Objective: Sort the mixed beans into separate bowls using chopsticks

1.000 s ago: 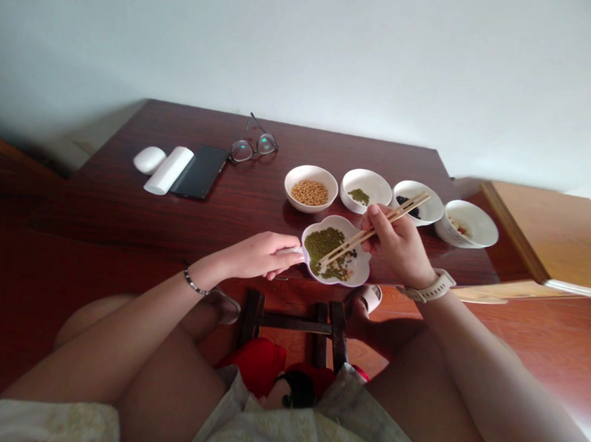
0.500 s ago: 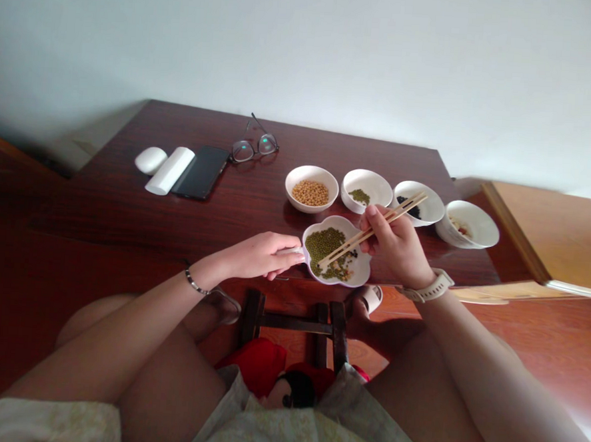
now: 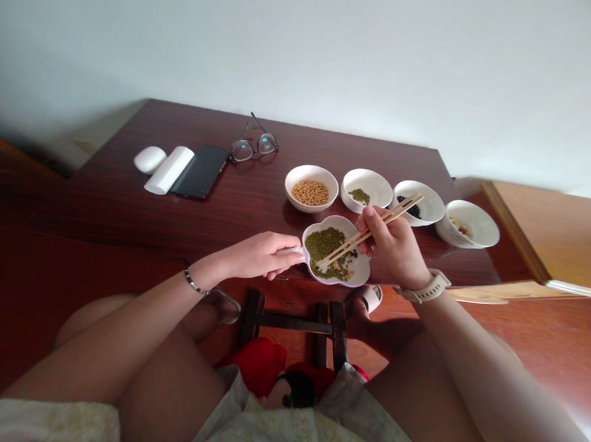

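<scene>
My left hand (image 3: 266,254) is closed round the short handle of a white flower-shaped dish (image 3: 361,270) at the table's front edge. In the dish lie green mung beans (image 3: 325,241) with a few dark and pale beans mixed in at the right. My right hand (image 3: 391,243) grips a pair of wooden chopsticks (image 3: 357,240), whose tips reach into the beans at the dish's lower left. Behind stand white bowls: one with yellow soybeans (image 3: 310,192), one with a few mung beans (image 3: 359,196), one with black beans (image 3: 410,209), partly hidden by the chopsticks.
At the far right a white bowl (image 3: 480,225) holds some pale and reddish bits. Eyeglasses (image 3: 254,147), a black phone (image 3: 201,172), a white cylinder-like case (image 3: 169,170) and a small rounded white case (image 3: 150,160) lie at the left. A wooden cabinet (image 3: 550,223) stands at the right.
My right hand and the chopsticks have shifted slightly to the left, with the tips still among the beans. The left hand and the dish stay in place.
</scene>
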Tool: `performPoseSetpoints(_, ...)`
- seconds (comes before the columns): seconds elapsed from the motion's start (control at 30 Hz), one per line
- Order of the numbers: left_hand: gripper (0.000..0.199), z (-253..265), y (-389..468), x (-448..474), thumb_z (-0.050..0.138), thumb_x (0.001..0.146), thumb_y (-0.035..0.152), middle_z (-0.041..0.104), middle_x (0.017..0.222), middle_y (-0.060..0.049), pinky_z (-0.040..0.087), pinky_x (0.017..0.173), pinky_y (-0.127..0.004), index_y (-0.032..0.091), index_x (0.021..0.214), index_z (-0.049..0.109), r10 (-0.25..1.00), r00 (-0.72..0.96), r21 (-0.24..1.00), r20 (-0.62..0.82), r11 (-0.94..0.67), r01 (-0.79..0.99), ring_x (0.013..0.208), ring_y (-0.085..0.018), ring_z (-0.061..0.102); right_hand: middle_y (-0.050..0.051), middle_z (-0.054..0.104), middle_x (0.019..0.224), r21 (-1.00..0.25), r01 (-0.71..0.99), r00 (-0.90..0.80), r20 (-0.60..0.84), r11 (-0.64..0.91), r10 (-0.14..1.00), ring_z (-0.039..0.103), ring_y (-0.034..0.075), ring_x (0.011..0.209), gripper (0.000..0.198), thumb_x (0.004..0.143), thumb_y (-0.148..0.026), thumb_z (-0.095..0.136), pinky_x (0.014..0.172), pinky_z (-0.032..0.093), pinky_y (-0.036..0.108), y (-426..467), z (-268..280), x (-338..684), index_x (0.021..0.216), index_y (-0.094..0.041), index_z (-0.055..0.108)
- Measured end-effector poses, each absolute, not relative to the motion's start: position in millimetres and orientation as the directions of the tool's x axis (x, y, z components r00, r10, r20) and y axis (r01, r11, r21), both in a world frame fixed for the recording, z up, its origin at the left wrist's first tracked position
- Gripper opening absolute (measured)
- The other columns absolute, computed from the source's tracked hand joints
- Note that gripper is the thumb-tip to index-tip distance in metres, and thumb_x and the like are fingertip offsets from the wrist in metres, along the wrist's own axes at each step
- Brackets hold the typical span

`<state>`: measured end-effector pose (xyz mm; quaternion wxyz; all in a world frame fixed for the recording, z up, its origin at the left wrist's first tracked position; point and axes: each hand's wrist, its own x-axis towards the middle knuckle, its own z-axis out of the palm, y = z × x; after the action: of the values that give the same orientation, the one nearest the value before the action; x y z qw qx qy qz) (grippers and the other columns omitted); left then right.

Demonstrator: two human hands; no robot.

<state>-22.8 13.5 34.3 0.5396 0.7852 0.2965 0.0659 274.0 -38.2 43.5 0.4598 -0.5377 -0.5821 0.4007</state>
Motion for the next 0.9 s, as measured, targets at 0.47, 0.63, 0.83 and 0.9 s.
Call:
performPoseSetpoints(0.47,0.039,33.5,13.4,-23.0,0.056,0.112,0.053,0.065,0.071,0.004,0.045,0.058,-0.024,0.022,0.089,0.058,0.529,0.819,0.886,-0.222,-0.241,0.396,0.055,-0.011,0.062,-0.001,0.062,0.059,-0.968,0.237,-0.004,0.086,0.085,0.996,0.051,0.015,0.05,0.051,0.11,-0.07,0.057,0.051,0.035,0.033,-38.5,42.9,273.9,0.085,-0.026,0.062)
performPoseSetpoints(0.63,0.041,33.7,12.7,-22.8,0.056,0.112,0.055,0.064,0.071,0.004,0.044,0.057,-0.024,0.022,0.09,0.059,0.535,0.815,0.888,-0.223,-0.234,0.396,0.055,-0.011,0.062,-0.002,0.06,0.058,-0.966,0.243,-0.008,0.092,0.091,0.996,0.052,0.015,0.051,0.052,0.109,-0.071,0.056,0.052,0.037,0.033,-38.8,42.3,272.9,0.085,-0.026,0.062)
performPoseSetpoints(0.83,0.04,34.5,12.6,-22.6,0.056,0.112,0.054,0.065,0.071,0.004,0.045,0.059,-0.024,0.022,0.088,0.058,0.536,0.815,0.888,-0.219,-0.237,0.394,0.055,-0.011,0.062,-0.002,0.059,0.059,-0.969,0.231,0.008,0.087,0.083,0.996,0.052,0.015,0.051,0.051,0.11,-0.07,0.056,0.051,0.035,0.033,-38.6,41.6,272.3,0.084,-0.026,0.061)
performPoseSetpoints(0.9,0.04,34.9,12.5,-22.5,0.056,0.112,0.054,0.065,0.07,0.003,0.045,0.059,-0.025,0.022,0.088,0.058,0.539,0.813,0.889,-0.218,-0.235,0.394,0.054,-0.011,0.061,-0.002,0.06,0.058,-0.97,0.23,0.005,0.083,0.079,0.997,0.052,0.015,0.05,0.051,0.11,-0.07,0.057,0.051,0.035,0.033,-38.1,42.3,273.0,0.084,-0.026,0.062)
